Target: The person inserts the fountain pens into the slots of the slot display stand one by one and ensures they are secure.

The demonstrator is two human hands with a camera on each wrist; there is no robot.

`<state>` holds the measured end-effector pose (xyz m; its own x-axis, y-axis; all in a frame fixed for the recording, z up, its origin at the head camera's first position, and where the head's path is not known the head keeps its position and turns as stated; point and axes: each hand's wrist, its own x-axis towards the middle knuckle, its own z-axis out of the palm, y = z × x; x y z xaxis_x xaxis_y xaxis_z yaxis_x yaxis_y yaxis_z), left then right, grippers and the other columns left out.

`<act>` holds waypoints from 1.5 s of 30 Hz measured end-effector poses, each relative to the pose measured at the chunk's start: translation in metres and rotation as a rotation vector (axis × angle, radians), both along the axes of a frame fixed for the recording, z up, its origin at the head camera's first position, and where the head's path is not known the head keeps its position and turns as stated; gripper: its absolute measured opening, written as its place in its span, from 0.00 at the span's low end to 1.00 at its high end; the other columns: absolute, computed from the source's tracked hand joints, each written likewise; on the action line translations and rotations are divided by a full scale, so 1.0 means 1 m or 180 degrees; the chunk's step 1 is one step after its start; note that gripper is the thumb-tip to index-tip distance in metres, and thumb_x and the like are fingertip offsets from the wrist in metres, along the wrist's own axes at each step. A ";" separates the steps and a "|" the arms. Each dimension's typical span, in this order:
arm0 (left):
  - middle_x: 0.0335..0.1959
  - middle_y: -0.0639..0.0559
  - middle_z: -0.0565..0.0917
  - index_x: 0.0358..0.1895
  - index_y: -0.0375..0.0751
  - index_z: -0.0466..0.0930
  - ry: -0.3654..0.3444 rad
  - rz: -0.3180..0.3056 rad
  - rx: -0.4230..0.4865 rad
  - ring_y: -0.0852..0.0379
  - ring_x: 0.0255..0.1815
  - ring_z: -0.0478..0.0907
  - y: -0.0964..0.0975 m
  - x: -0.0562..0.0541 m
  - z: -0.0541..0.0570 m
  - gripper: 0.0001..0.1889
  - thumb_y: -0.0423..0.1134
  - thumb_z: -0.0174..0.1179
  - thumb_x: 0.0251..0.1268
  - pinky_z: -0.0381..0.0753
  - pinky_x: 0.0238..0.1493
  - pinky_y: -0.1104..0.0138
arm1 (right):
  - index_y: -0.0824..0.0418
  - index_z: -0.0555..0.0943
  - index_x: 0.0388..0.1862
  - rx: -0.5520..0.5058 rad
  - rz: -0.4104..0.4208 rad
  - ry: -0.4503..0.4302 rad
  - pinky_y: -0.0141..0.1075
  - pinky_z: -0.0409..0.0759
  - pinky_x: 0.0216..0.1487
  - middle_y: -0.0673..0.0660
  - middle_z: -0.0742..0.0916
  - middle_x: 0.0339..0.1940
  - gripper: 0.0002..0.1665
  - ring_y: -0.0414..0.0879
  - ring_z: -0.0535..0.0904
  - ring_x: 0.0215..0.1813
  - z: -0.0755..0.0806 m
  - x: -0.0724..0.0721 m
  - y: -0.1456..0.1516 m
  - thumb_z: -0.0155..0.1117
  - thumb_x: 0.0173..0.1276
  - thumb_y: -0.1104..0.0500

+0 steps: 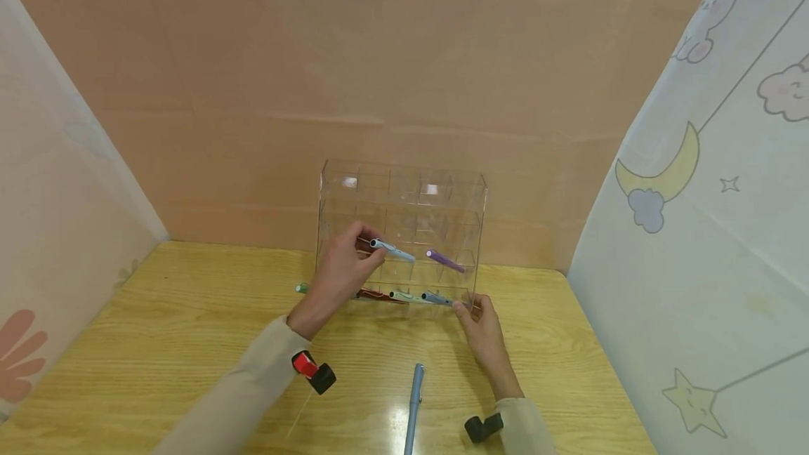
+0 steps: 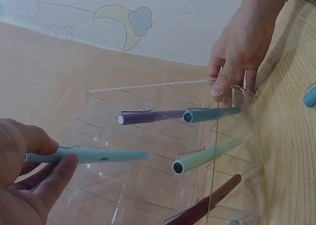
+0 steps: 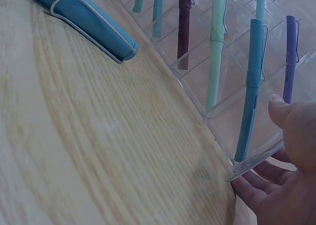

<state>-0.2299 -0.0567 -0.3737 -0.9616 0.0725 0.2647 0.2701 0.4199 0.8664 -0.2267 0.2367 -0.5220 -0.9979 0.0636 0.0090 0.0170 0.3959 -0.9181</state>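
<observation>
My left hand pinches a light blue pen between thumb and fingers, in front of a clear acrylic rack. In the left wrist view the pen lies nearly level, its tip toward the compartments. My right hand holds the lower right corner of the rack, thumb on the near side, fingers beneath or behind. A purple pen sits in a compartment one row above the bottom. Along the bottom row lie a grey-blue pen, a pale green pen, a dark red pen and a green pen.
A blue pen with a metal clip lies on the wooden table in front of the rack. An orange-brown sheet hangs behind it, and printed white sheets stand at both sides.
</observation>
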 end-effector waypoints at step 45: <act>0.49 0.48 0.86 0.53 0.42 0.81 -0.0204 -0.0441 -0.0429 0.53 0.48 0.85 -0.011 -0.046 0.003 0.10 0.40 0.65 0.76 0.87 0.47 0.63 | 0.70 0.66 0.74 -0.0094 -0.0092 0.0064 0.65 0.72 0.77 0.74 0.74 0.75 0.36 0.74 0.71 0.78 0.007 -0.012 -0.034 0.60 0.84 0.45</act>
